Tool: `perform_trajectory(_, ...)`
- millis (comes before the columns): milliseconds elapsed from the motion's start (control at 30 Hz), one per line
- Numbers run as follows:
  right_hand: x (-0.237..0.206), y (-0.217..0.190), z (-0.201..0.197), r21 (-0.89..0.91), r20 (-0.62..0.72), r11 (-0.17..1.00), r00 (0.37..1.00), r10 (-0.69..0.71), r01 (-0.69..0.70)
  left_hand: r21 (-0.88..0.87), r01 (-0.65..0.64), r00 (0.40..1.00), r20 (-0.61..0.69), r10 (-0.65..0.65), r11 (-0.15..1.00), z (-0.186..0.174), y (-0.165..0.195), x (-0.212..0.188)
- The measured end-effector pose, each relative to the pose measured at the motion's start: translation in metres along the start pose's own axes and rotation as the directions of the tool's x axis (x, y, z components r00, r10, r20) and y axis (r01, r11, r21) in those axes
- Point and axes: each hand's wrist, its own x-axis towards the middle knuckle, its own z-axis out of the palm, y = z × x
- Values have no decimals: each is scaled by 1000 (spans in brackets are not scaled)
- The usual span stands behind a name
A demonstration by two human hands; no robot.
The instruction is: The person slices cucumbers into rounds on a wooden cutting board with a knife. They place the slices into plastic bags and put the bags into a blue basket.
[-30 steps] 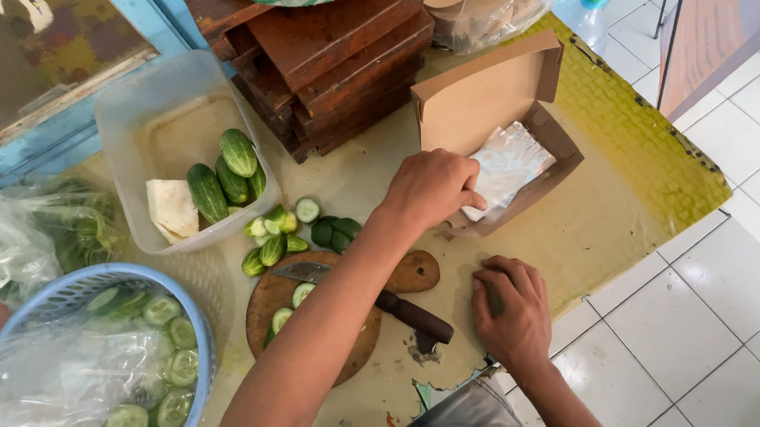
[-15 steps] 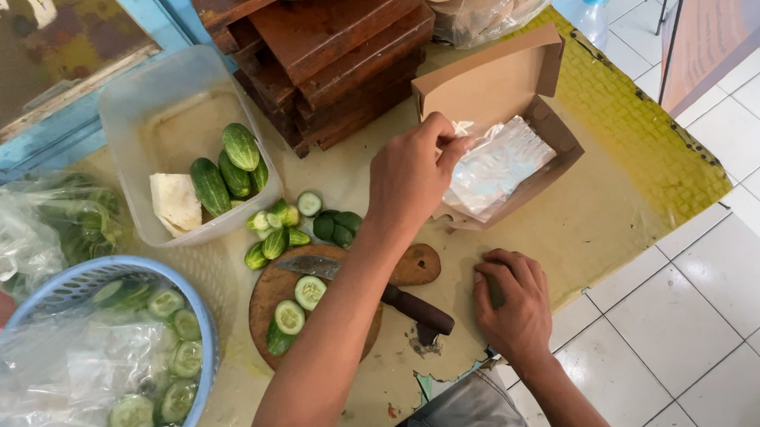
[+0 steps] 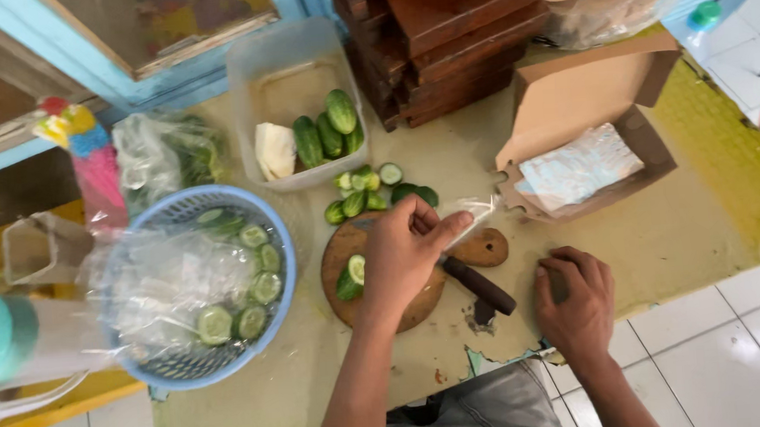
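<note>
My left hand (image 3: 405, 254) hovers over a round wooden cutting board (image 3: 409, 305) and pinches a small clear plastic bag (image 3: 474, 213) between thumb and fingers. A cut cucumber piece (image 3: 351, 278) lies on the board beside that hand. A knife with a dark handle (image 3: 485, 287) rests across the board's right side. My right hand (image 3: 575, 298) lies on the table near the front edge with its fingers curled; whether it holds anything is hidden. An open cardboard box (image 3: 586, 101) with a stack of clear bags (image 3: 580, 168) sits to the right.
A clear tub (image 3: 286, 77) holds whole cucumbers (image 3: 330, 130). Cucumber ends (image 3: 370, 192) are piled behind the board. A blue basket (image 3: 279, 238) with cucumber slices under plastic stands at left. Stacked wooden boxes (image 3: 452, 34) sit at the back. Tiled floor lies at lower right.
My left hand reached into the cardboard box, drew out a clear bag and came back over the cutting board. My right hand stayed on the table.
</note>
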Motion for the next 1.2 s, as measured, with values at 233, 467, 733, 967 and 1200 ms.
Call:
perform_trajectory(233,-1,4,3,-7,25,999,999,-43,44,-190,122,982,-117,-146,974,-41,-29,-70)
perform_trajectory(467,5,-28,-6,46,73,999,997,-6,2,-191,180,926,-299,-232,965,-57,-43,-113)
perform_trajectory(733,-15,-132,-28,532,408,828,911,-68,-177,-21,78,875,-478,-79,997,-49,-26,-128)
perform_trajectory(967,-22,-172,-21,679,636,548,764,-107,-489,-135,-22,898,-437,-39,991,-37,-20,-125)
perform_trajectory(1200,-14,-161,-5,569,754,503,657,-5,-650,-193,-23,922,-384,-54,981,-38,-19,-124)
